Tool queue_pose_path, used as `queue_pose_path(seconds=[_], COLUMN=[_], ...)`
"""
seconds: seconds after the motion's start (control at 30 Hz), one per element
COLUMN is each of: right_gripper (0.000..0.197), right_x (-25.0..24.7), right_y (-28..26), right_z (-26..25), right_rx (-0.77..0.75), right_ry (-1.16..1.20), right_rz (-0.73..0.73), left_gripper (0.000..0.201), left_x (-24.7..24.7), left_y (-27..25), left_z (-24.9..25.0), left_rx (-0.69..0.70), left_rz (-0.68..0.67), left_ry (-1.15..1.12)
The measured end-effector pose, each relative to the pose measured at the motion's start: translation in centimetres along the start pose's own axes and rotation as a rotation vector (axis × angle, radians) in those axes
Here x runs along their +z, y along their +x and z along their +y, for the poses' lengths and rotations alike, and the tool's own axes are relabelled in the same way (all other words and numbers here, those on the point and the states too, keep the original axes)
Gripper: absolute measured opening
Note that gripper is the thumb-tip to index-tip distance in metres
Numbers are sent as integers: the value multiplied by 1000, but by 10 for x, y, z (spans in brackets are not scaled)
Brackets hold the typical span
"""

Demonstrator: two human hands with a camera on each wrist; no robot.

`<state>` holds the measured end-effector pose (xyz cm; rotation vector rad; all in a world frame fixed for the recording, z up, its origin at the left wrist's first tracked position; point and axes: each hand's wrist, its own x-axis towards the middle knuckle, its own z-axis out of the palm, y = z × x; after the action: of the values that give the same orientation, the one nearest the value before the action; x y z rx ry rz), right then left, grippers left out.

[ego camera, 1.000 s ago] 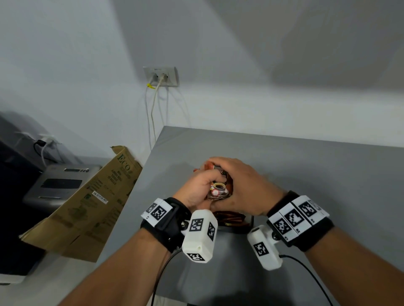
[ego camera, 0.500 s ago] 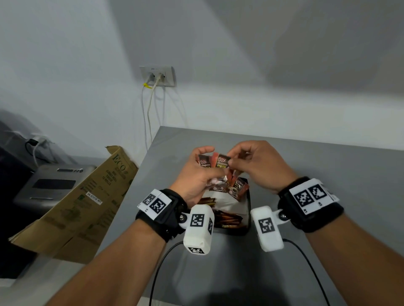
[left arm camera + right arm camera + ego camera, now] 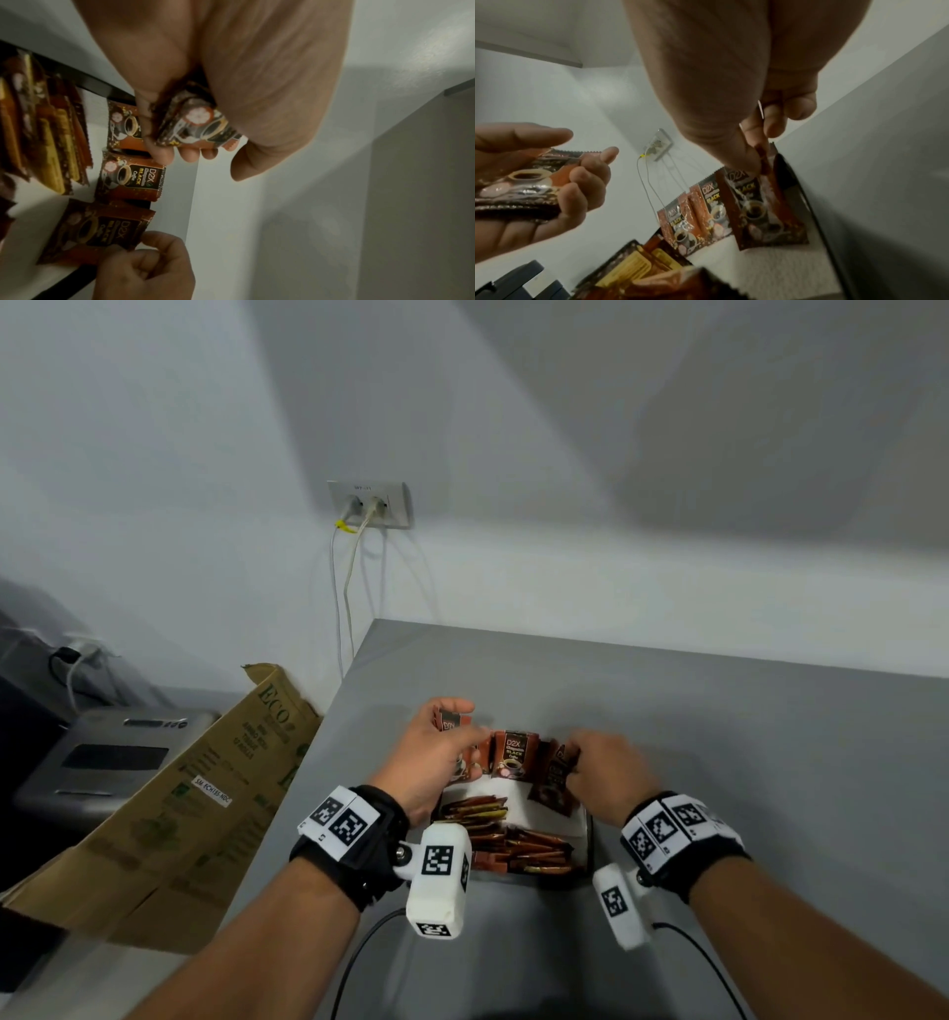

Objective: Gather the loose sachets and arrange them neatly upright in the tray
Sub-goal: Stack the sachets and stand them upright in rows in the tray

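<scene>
A black tray (image 3: 588, 834) with a white lining sits on the grey table. My left hand (image 3: 452, 726) grips a small bundle of brown coffee sachets (image 3: 197, 125) above the tray's far left corner. My right hand (image 3: 572, 757) pinches the top edge of one sachet (image 3: 762, 207) that stands tilted on the lining at the far right. Two more sachets (image 3: 711, 205) stand upright side by side along the far wall between my hands. Several slim stick sachets (image 3: 513, 845) lie flat in the near part of the tray.
The grey table (image 3: 744, 737) meets the white wall at the back, and its left edge is close to my left hand. A cardboard box (image 3: 205, 788) and a grey machine (image 3: 113, 757) sit lower on the left. Cables hang from a wall socket (image 3: 369, 505).
My hands have parted and dropped toward the tray. The right hand has brought one sachet down to the far right of the lining; the left still holds its bundle.
</scene>
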<state>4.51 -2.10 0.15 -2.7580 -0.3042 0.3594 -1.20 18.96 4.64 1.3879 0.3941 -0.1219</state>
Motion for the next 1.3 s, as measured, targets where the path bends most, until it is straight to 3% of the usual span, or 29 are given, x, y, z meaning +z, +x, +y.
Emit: queue_pose_path(seconds=[0.53,0.8,1.13,1.3], right_gripper=[9,4,47,46], right_x=[16,16,20,29], right_y=[17,18,15,25], right_z=[8,13,9,13], right_rx=[-56,-106,-217,-209], right_ry=[48,48,-141,-254], right_rz=[131,183,201,185], left_gripper=[27,44,34,32], left_x=[-8,-9,-4,-9], left_y=[5,5,1,0], left_z=[-10,-13,-13,-15], left_rx=[-64,-115,-57,-49], left_rz=[9,-20,-53,-51], left_ry=[17,-34,138,146])
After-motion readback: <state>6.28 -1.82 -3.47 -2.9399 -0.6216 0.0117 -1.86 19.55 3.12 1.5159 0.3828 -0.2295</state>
